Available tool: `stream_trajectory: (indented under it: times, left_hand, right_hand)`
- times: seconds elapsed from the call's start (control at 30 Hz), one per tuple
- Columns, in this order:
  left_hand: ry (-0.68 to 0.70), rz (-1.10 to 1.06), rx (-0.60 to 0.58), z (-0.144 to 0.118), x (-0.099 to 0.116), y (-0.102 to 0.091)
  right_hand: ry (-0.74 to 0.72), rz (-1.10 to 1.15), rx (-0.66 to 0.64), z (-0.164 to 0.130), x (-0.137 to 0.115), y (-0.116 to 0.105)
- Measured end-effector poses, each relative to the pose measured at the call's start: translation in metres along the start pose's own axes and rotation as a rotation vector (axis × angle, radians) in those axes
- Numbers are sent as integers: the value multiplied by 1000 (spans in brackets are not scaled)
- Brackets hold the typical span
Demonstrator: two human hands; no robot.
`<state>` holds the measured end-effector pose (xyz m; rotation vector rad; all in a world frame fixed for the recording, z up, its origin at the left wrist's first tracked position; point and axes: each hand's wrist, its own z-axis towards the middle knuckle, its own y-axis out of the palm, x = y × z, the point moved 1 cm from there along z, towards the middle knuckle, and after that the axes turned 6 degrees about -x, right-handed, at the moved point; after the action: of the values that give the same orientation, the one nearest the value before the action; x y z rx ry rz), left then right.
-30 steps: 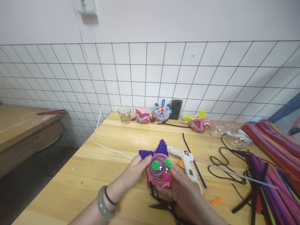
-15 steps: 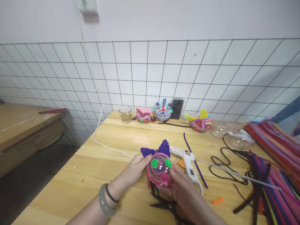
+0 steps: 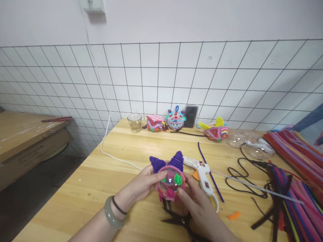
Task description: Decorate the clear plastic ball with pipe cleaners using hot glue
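Both my hands hold a clear plastic ball ornament (image 3: 171, 181) trimmed with pink pipe cleaner. It has two purple ribbed ears on top, green spiral eyes and a pink round nose. My left hand (image 3: 145, 183) grips its left side, the thumb lying over one green eye. On the right side, my right hand (image 3: 195, 198) closes round it with the thumb near the nose. Dark strands hang below the ball. Black scissors (image 3: 183, 221) lie under it on the table, partly hidden by my right hand. Just beyond that hand rests a white glue gun (image 3: 204, 179).
Finished pipe-cleaner ornaments (image 3: 175, 119) and a glass cup (image 3: 135, 122) line the back of the table (image 3: 101, 188). Clear plastic balls (image 3: 259, 151), a black cable (image 3: 237, 178) and bundles of pipe cleaners (image 3: 297, 201) crowd the right. A purple pipe cleaner (image 3: 214, 183) lies beside the glue gun.
The ornament has turned in my hands and tilted slightly left. My left thumb has slid onto the left eye, and my right thumb has moved down toward the nose.
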<state>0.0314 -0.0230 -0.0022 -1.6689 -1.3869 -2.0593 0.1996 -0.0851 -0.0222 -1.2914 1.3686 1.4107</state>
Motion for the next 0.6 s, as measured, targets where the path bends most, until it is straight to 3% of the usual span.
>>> stream_trajectory:
  times: [0.17,0.43,0.6]
  left_hand:
    - [-39,130,-59,-2,3,4]
    - [-75,292,-114,-3,1,5]
    - [-58,292,-96,-2,-2,2]
  right_hand:
    - [-169,-155,157,-1,-18,-4]
    - [-334,-465,105,-2,-21,-3]
    - [-360,-482,124,-1,-18,-4]
